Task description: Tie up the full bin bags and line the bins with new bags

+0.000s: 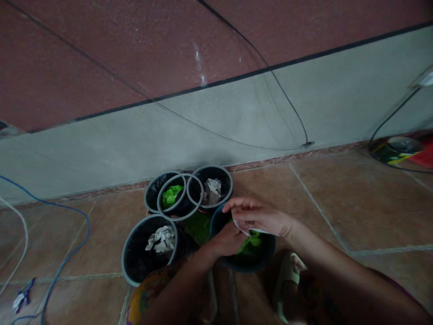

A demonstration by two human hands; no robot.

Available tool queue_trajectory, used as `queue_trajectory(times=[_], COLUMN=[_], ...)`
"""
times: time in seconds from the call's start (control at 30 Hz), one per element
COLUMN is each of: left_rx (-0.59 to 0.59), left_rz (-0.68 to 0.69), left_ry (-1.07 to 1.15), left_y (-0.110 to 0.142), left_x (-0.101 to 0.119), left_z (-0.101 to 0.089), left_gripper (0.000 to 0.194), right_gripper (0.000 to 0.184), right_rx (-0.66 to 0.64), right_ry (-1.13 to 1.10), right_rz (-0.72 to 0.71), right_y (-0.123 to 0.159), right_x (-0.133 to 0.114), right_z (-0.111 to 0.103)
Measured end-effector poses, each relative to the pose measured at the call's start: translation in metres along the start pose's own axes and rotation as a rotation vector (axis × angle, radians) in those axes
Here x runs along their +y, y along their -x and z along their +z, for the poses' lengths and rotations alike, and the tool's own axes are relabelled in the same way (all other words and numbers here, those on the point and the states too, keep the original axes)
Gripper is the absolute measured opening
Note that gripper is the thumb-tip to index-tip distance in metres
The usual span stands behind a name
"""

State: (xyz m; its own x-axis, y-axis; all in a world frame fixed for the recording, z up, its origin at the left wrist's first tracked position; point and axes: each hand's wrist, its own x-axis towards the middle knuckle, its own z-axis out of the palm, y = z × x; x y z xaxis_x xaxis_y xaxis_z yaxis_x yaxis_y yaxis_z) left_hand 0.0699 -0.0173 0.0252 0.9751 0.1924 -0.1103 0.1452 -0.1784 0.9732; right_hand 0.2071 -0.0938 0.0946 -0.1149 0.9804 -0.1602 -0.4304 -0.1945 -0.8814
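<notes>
Both hands are together over a dark teal bin that has crumpled bright green material in it. My left hand is closed, its fingers partly hidden, at a thin white sheet that looks like paper. Just above it, my right hand curls loosely over the same sheet, with white edges showing under its palm. Most of the sheet is hidden by the hands.
Left of the hands stand a lined bin and, by the wall, another bin, both containing crumpled pale paper. A grey ring overlaps a third bin near green material. A blue cable and keys lie leftward.
</notes>
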Motion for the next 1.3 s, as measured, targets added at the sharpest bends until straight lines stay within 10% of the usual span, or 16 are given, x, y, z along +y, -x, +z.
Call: queue_trajectory(times=[0.13,0.3,0.53,0.7,0.93,1.3], left_rx=[-0.196,0.050,0.445,0.437,0.192,0.294], left_rz=[-0.138,-0.247,-0.406,-0.343,0.023,0.216], left_ry=[0.063,0.220,0.467,0.310,-0.416,-0.703], left_y=[0.008,0.002,-0.003,-0.001,0.007,0.014], left_x=[0.001,-0.010,-0.017,-0.017,-0.001,-0.010], left_z=[0.000,-0.004,-0.012,-0.020,-0.023,-0.015], left_gripper=[0.029,0.047,0.035,0.023,0.031,0.021], right_gripper=[0.037,0.045,0.027,0.029,0.023,0.023], right_rx=[0.353,0.685,0.354,-0.022,0.395,0.234], right_ry=[-0.088,0.487,1.182,1.155,1.187,0.735], right_rz=[-0.038,0.063,0.242,0.295,0.139,0.075], right_y=[-0.015,-0.017,0.003,0.007,0.001,-0.009], right_x=[0.006,0.026,0.030,0.032,0.035,0.056], right_z=[-0.015,-0.038,-0.018,-0.008,-0.030,-0.032])
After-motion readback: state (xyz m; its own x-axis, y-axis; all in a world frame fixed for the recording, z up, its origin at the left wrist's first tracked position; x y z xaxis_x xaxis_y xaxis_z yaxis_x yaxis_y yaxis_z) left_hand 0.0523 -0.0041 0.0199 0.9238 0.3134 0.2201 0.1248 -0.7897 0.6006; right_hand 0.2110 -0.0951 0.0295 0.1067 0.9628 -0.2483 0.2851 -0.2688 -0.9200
